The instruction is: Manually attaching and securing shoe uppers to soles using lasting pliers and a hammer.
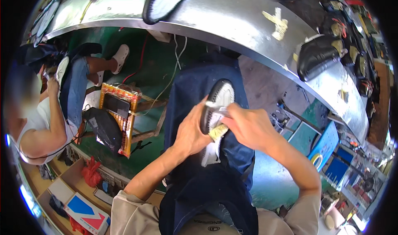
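An upturned shoe (224, 93), white underneath with a black stitched-looking rim, is held over my lap on a dark blue apron (186, 86). My left hand (191, 130) wraps round the shoe's left side. My right hand (252, 127) is closed, its fingertips pressed close over the middle of the white underside. Something small and pale sits at those fingertips; its kind is too unclear to make out. A yellowish strip (218, 132) lies across the shoe between both hands.
A curved-looking metal bench (232, 25) runs across ahead, bearing another upturned shoe (163, 5), a black shoe (318, 57) and yellowed tape (277, 23). At left, a co-worker (49, 123) handles a white shoe beside a stool (129, 129) with a phone and black bag.
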Tool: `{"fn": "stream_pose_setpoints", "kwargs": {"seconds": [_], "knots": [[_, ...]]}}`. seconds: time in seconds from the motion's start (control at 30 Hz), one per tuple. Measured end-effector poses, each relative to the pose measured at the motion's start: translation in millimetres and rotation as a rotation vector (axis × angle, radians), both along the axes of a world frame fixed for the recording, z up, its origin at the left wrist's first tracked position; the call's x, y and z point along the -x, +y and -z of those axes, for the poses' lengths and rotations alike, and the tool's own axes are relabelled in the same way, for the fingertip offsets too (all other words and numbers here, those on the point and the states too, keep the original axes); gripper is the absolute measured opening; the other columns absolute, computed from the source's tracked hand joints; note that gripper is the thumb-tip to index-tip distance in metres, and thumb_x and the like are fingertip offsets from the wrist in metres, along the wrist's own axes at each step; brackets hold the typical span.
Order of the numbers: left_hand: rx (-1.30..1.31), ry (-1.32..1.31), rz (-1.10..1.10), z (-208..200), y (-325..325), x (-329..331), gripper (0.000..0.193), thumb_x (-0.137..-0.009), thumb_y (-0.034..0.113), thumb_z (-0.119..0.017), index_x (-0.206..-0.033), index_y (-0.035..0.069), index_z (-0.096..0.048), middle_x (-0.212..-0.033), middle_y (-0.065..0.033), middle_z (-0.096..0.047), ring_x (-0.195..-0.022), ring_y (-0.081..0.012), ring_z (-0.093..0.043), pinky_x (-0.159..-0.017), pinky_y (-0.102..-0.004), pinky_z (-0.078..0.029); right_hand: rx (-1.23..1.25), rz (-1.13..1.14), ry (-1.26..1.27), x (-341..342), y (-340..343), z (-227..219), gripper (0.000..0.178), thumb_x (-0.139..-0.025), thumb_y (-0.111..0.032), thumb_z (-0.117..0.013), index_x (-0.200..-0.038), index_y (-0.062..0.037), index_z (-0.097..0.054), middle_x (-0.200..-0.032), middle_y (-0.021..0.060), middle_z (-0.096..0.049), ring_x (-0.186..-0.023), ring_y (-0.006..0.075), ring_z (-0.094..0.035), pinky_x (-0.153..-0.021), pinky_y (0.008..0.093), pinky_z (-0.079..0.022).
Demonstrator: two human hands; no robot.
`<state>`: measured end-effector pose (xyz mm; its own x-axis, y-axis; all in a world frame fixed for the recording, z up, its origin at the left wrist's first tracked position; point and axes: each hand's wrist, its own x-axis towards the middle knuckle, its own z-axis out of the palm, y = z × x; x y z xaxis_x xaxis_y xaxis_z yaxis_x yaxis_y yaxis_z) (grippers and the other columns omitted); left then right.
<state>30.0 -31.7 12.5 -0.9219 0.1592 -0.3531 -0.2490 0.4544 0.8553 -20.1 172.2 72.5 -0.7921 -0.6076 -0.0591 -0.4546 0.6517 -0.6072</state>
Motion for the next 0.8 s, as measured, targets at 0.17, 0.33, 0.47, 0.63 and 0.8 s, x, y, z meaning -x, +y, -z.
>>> {"fn": "stream_pose_setpoints", "kwargs": {"seconds": [0.17, 0.33, 0.47, 0.63, 0.8], "knots": [[-0.202, -0.092, -0.087, 13.3, -13.8, -0.4, 0.094, -0.086, 0.041, -0.081, -0.157, 0.003, -0.031, -0.144, -0.0247, -0.056, -0.134, -0.0354, -0.057, -0.111, -0.0402, -0.045, -0.146, 0.067, -0.083, -6.1, 1.2, 11.4, 0.024, -0.103, -0.027, -0.060, -0.099, -0.0038, -0.056, -0.072, 0.0165, -0.068, -0.067, 0.0386, -0.069, -0.057, 0.0465, -0.052], [-0.854, -0.227, -0.399, 27.0, -7.5, -9.2, 0.052, -0.110, 0.026, -0.048, -0.156, 0.004, -0.037, -0.148, -0.0124, -0.053, -0.138, -0.0209, -0.051, -0.117, -0.0335, -0.038, 0.210, 0.442, -0.371, -14.1, 36.3, 24.0, 0.028, -0.111, -0.023, -0.044, -0.107, 0.0000, -0.059, -0.064, 0.0065, -0.063, -0.059, 0.0168, -0.065, -0.059, 0.0320, -0.052], [-1.048, -0.257, -0.568, 18.8, 0.9, -6.5, 0.070, -0.110, 0.059, -0.031, -0.162, 0.012, -0.033, -0.154, -0.0138, -0.049, -0.136, -0.0233, -0.053, -0.116, -0.0410, -0.043, 0.099, 0.497, -0.138, 16.3, 31.5, -14.1, 0.025, -0.108, -0.026, -0.052, -0.105, -0.0029, -0.061, -0.068, 0.0124, -0.065, -0.061, 0.0299, -0.069, -0.058, 0.0397, -0.053], [-1.186, -0.773, -0.570, 39.9, -4.1, -29.7, 0.097, -0.093, 0.087, -0.031, -0.140, 0.007, -0.057, -0.127, -0.0131, -0.068, -0.113, -0.0298, -0.068, -0.099, -0.0466, -0.055, -0.191, 0.493, 0.377, 106.5, 13.9, -18.6, 0.027, -0.103, -0.026, -0.060, -0.119, -0.0040, -0.061, -0.110, 0.0198, -0.068, -0.092, 0.0436, -0.067, -0.076, 0.0502, -0.053], [-1.308, -0.897, -0.645, 0.6, -10.5, -15.2, 0.097, -0.092, 0.087, -0.033, -0.134, 0.004, -0.061, -0.123, -0.0161, -0.068, -0.109, -0.0321, -0.068, -0.091, -0.0530, -0.058, 0.159, 0.194, 0.418, 67.5, -6.7, -14.0, 0.031, -0.095, -0.017, -0.068, -0.123, -0.0044, -0.067, -0.117, 0.0143, -0.070, -0.112, 0.0362, -0.065, -0.095, 0.0486, -0.051]]}}
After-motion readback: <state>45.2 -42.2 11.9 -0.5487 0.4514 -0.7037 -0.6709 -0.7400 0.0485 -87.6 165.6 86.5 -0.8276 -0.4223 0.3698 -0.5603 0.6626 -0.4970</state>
